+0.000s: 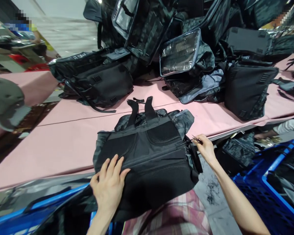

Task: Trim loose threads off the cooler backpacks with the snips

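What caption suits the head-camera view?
Left hand on a black backpack, right hand holding a small pointed tool beside it.

Black backpack back-side up, overhanging pink table; snips alongside.

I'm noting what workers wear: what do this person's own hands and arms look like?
The left hand and right hand are ungloved, with no ring or watch visible. No sleeve shows on the visible forearms. Reddish-and-white plaid cloth shows at the lap.
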Demonstrator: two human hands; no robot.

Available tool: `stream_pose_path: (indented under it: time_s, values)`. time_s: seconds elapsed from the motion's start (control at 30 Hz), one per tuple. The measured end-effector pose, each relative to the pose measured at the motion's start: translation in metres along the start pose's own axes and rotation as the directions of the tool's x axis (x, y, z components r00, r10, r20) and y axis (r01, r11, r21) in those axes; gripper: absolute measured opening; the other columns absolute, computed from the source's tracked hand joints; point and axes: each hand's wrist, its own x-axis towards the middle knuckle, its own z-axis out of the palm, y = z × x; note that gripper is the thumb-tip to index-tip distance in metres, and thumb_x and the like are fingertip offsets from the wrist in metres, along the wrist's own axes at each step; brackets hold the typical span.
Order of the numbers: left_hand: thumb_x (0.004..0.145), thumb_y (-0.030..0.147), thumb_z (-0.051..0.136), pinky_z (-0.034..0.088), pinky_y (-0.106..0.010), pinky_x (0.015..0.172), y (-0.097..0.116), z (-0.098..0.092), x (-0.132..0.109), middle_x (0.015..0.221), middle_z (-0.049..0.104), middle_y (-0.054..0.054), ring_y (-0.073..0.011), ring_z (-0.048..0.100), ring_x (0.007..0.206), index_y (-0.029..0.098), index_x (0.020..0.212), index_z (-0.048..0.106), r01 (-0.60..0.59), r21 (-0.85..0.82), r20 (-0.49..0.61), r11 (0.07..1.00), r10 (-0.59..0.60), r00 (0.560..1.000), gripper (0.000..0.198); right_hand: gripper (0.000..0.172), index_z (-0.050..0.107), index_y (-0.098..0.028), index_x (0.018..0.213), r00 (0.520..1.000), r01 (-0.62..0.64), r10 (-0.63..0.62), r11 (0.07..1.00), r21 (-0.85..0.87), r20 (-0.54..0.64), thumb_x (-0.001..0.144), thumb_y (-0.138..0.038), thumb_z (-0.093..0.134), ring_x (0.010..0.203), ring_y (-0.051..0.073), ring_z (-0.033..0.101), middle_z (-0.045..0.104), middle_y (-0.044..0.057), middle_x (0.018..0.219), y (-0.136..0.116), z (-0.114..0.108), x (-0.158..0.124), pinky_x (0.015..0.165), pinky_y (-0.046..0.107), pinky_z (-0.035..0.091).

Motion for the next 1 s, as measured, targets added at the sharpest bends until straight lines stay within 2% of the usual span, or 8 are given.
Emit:
stream_pose_path:
  time_s: [0.13, 0.27, 0.37, 0.5, 0.63, 0.8, 0.9, 1.0]
  values:
    - [0.088, 0.032, 0.045, 0.022, -0.048, 0.096, 0.002, -0.001, -0.001, 0.132, 0.049, -0.011, -0.0307, 0.039, 0.124, 0.023, 0.128, 0.045, -0.014, 0.009, 0.01, 1.0, 0.014, 1.0, 0.041, 0.032, 0.064, -0.018, 0.097, 0.995, -0.1, 0.094, 0.979, 0.18, 0.04, 0.072, -0.038, 0.06, 0.079, 0.019, 0.061, 0.068, 0.006, 0.093, 0.021, 0.011, -0.038, 0.068, 0.028, 0.044]
    - [0.087, 0.031, 0.046, 0.022, -0.05, 0.097, 0.002, 0.0, 0.004, 0.132, 0.049, -0.012, -0.0322, 0.039, 0.124, 0.021, 0.128, 0.046, -0.011, 0.012, -0.005, 1.0, 0.011, 1.0, 0.042, 0.022, 0.065, -0.018, 0.082, 0.984, -0.126, 0.148, 0.972, 0.199, -0.098, 0.075, -0.037, 0.057, 0.067, 0.017, 0.059, 0.065, 0.003, 0.076, 0.021, 0.028, -0.067, 0.061, 0.027, 0.043]
    - [0.088, 0.031, 0.044, 0.023, -0.051, 0.097, -0.001, -0.001, 0.01, 0.128, 0.052, -0.013, -0.032, 0.041, 0.122, 0.019, 0.125, 0.048, 0.028, -0.02, -0.06, 0.999, -0.029, 0.998, 0.039, 0.023, 0.061, -0.017, 0.072, 0.974, -0.066, 0.109, 0.975, 0.212, -0.2, 0.081, -0.036, 0.051, 0.058, 0.014, 0.052, 0.057, 0.0, 0.064, 0.002, 0.023, -0.048, 0.056, 0.025, 0.039]
    - [0.089, 0.033, 0.038, 0.032, -0.049, 0.095, -0.001, 0.003, 0.013, 0.125, 0.053, -0.016, -0.0312, 0.044, 0.119, 0.016, 0.121, 0.051, 0.106, -0.159, -0.136, 0.982, -0.128, 0.982, 0.039, 0.018, 0.059, -0.018, 0.069, 0.941, 0.169, -0.096, 0.963, 0.208, -0.324, 0.079, -0.032, 0.054, 0.059, 0.012, 0.05, 0.052, -0.001, 0.063, -0.059, -0.024, 0.013, 0.058, 0.024, 0.039]
    - [0.089, 0.033, 0.033, 0.036, -0.045, 0.098, 0.009, 0.014, 0.018, 0.126, 0.051, -0.015, -0.0267, 0.045, 0.119, 0.016, 0.126, 0.045, 0.159, -0.427, -0.083, 0.89, -0.213, 0.973, 0.042, 0.006, 0.061, -0.018, 0.078, 0.659, 0.66, -0.6, 0.751, -0.034, -0.453, 0.079, -0.021, 0.056, 0.062, 0.012, 0.052, 0.057, 0.001, 0.069, -0.146, -0.083, 0.061, 0.059, 0.023, 0.04]
    - [0.088, 0.034, 0.035, 0.033, -0.045, 0.104, 0.016, 0.022, 0.047, 0.128, 0.049, -0.011, -0.0244, 0.042, 0.123, 0.018, 0.126, 0.043, 0.28, -0.644, 0.196, 0.712, -0.2, 0.96, 0.043, 0.008, 0.062, -0.016, 0.079, 0.405, 0.787, -0.837, 0.524, -0.325, -0.368, 0.08, -0.017, 0.054, 0.06, 0.011, 0.054, 0.058, 0.002, 0.067, -0.223, -0.11, 0.078, 0.055, 0.021, 0.038]
    - [0.084, 0.035, 0.044, 0.037, -0.046, 0.099, 0.022, 0.005, 0.07, 0.126, 0.051, -0.015, -0.0277, 0.046, 0.119, 0.015, 0.126, 0.043, 0.319, -0.672, 0.255, 0.668, -0.195, 0.947, 0.047, 0.011, 0.063, -0.016, 0.079, 0.376, 0.783, -0.878, 0.472, -0.406, -0.296, 0.08, -0.017, 0.052, 0.061, 0.011, 0.055, 0.059, 0.002, 0.069, -0.238, -0.105, 0.078, 0.055, 0.02, 0.036]
    - [0.083, 0.034, 0.049, 0.036, -0.044, 0.099, 0.038, -0.037, 0.095, 0.133, 0.043, -0.016, -0.0273, 0.04, 0.124, 0.016, 0.133, 0.031, 0.092, -0.693, -0.181, 0.715, -0.296, 0.938, 0.056, 0.016, 0.064, -0.018, 0.079, 0.441, 0.811, -0.894, 0.437, -0.39, -0.084, 0.078, -0.013, 0.049, 0.064, 0.011, 0.056, 0.06, 0.001, 0.071, -0.237, -0.095, 0.08, 0.056, 0.02, 0.035]
